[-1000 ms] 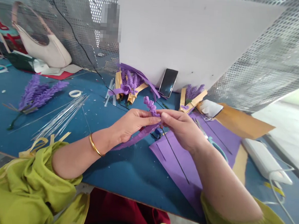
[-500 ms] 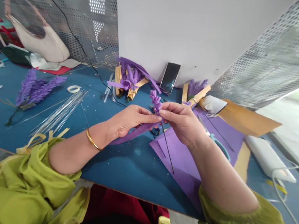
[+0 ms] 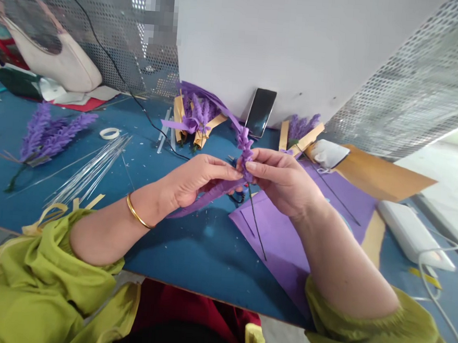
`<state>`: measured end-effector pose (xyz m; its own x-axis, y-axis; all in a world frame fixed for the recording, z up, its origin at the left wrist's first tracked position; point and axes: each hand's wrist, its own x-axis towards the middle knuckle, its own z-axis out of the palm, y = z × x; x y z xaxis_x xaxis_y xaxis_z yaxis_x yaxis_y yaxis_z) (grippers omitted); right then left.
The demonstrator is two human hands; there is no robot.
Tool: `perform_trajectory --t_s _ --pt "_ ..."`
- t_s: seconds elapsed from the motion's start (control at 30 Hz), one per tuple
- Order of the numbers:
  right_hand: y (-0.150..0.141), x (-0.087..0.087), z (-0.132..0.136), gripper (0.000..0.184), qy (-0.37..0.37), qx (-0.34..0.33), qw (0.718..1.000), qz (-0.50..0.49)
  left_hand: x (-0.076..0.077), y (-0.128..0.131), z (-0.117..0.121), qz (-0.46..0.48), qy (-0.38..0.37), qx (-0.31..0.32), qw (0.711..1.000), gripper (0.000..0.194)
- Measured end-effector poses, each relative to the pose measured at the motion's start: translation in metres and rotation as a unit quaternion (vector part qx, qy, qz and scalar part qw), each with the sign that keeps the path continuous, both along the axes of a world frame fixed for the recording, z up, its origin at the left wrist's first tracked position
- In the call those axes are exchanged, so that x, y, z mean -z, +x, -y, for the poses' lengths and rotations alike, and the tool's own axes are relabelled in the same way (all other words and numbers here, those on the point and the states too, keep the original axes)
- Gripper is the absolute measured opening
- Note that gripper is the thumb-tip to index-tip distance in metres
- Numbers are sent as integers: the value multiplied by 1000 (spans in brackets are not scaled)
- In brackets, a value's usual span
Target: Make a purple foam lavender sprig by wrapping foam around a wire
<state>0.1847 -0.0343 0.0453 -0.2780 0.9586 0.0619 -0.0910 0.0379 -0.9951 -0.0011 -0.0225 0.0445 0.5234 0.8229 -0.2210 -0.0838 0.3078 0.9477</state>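
Note:
Between my two hands stands a purple paper lavender flower [image 3: 245, 141] on a thin dark green stem [image 3: 256, 221], which slants down toward the table. My left hand [image 3: 202, 179] pinches a purple paper strip [image 3: 207, 197] that runs from the flower's lower end back under the palm. Thumb and fingers of my right hand [image 3: 281, 178] are closed on the flower head from the right. Some fingertips are hidden behind the flower. Below the hands lie purple paper sheets [image 3: 264, 231]. A small dark tool with blue and red parts [image 3: 238, 197] is partly hidden behind my fingers.
On the left lie finished lavender stems [image 3: 53, 135], a tape roll [image 3: 109, 133] and several wires [image 3: 91, 175]. Wrapped lavender bunches [image 3: 199, 118] and a phone [image 3: 260, 112] are at the back. A brown paper sheet [image 3: 385, 174] and a white box with a cable [image 3: 415, 234] lie right.
The flower head has turned slightly and leans more to the right. My fingers have shifted a little around its base, with the strip still held. The view has shifted slightly.

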Motion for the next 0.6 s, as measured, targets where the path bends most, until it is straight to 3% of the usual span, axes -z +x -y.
perform_trajectory --t_s 0.33,0.6 --pt "-11 -10 3 23 -19 2 999 -40 -7 -3 -1 23 -4 0 1000 10" --pt "-21 -5 -2 24 11 16 996 -84 -8 -8 -4 23 61 -17 998 11"
